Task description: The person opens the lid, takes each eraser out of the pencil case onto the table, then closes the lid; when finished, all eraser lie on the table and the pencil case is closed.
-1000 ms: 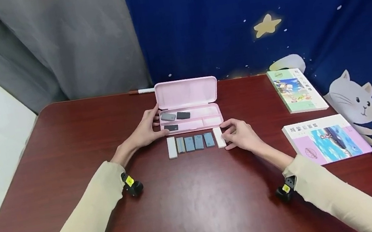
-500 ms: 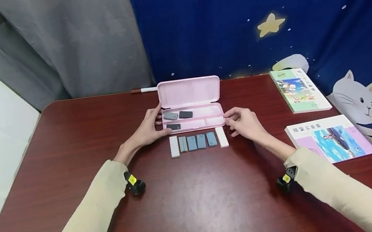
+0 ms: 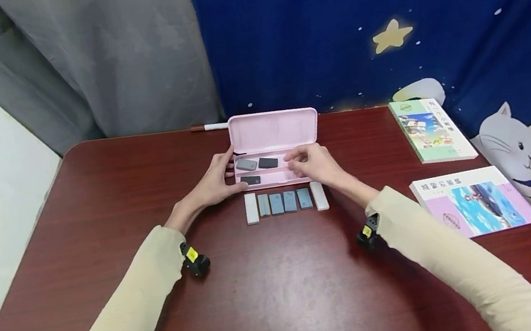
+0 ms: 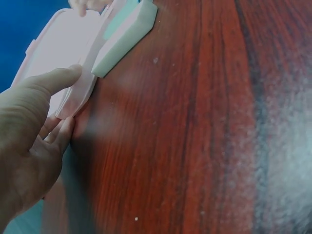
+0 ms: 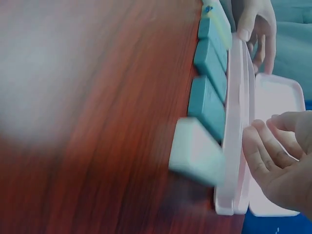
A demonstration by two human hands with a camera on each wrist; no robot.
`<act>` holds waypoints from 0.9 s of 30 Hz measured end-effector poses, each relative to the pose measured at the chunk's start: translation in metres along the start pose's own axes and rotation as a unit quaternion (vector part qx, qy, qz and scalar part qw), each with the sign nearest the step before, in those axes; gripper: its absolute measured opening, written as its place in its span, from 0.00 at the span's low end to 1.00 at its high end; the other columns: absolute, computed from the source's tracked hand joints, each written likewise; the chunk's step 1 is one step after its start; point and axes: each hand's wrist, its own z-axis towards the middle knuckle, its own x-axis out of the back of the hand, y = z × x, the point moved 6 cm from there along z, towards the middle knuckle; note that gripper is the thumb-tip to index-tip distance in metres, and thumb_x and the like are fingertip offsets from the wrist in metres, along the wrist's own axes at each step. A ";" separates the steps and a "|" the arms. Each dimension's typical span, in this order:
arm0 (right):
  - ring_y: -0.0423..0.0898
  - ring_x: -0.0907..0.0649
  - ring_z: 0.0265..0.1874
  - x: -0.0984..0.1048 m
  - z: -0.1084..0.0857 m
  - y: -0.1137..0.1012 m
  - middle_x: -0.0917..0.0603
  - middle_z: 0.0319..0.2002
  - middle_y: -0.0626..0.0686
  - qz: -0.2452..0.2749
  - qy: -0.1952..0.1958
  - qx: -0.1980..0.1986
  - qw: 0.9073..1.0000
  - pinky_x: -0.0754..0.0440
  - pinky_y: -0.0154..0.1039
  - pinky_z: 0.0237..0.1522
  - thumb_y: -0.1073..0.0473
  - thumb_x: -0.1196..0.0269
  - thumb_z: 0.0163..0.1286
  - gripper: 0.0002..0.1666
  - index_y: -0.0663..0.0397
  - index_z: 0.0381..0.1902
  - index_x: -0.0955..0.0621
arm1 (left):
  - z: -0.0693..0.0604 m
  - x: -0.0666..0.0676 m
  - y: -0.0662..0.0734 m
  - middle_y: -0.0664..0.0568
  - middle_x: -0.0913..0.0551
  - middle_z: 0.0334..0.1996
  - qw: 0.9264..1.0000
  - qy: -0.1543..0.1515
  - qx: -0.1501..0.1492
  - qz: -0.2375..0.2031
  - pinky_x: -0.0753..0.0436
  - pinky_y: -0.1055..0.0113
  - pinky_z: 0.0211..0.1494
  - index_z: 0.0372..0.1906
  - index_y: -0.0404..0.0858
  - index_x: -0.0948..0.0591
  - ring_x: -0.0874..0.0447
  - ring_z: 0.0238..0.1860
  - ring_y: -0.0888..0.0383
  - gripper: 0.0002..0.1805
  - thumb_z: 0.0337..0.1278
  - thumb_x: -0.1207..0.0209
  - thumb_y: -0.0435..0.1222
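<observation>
Left hand [image 3: 212, 185] grips pink case [image 3: 274, 130]

At mid-frame, the case lies open on the table [image 3: 274, 290], thumb and fingers clamped on its left end. I see the right hand [image 3: 317, 164] over its right part, fingers loosely bent and free; whether they touch it, I can't tell. Three blocks [image 3: 268, 163] sit inside; a row of six [image 3: 290, 202] lies just below.

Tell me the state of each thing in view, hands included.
Pink pencil case: open, lid raised.
Gray block and two dark blocks: lying inside the case.
Four bluish blocks: lined up before the case.
Two white blocks: lying at the row's ends.
Two books: closed, lying flat.
Pen: lying down; capping unclear.
Left hand: gripping the case's left end.
Right hand: over the case, fingers bent, holding nothing visible.
</observation>
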 end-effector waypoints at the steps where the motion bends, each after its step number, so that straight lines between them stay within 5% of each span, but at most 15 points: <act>1: 0.51 0.14 0.30 -0.005 0.003 -0.003 0.13 0.32 0.58 0.004 -0.006 0.002 1.000 0.19 0.32 0.29 0.65 0.38 0.67 0.11 0.64 0.44 0.15 | 0.000 0.000 0.000 0.32 0.42 0.61 1.000 -0.001 -0.001 0.000 0.29 0.54 0.63 0.75 0.28 0.55 0.35 0.58 0.42 0.55 0.47 0.31 0.26; 13: 0.41 0.18 0.33 -0.044 0.031 -0.036 0.12 0.33 0.52 -0.039 -0.047 0.050 0.997 0.24 0.33 0.36 0.64 0.34 0.63 0.09 0.59 0.40 0.13 | 0.000 0.001 -0.002 0.33 0.42 0.61 1.000 -0.004 0.013 -0.001 0.29 0.55 0.64 0.75 0.29 0.55 0.35 0.59 0.43 0.54 0.49 0.31 0.28; 27: 0.46 0.16 0.40 -0.075 0.035 -0.062 0.12 0.37 0.54 -0.152 -0.124 0.119 0.973 0.22 0.39 0.47 0.69 0.36 0.63 0.09 0.62 0.40 0.13 | 0.000 0.001 0.001 0.32 0.43 0.61 1.000 -0.004 0.024 -0.015 0.30 0.54 0.63 0.75 0.29 0.56 0.37 0.59 0.42 0.55 0.48 0.31 0.26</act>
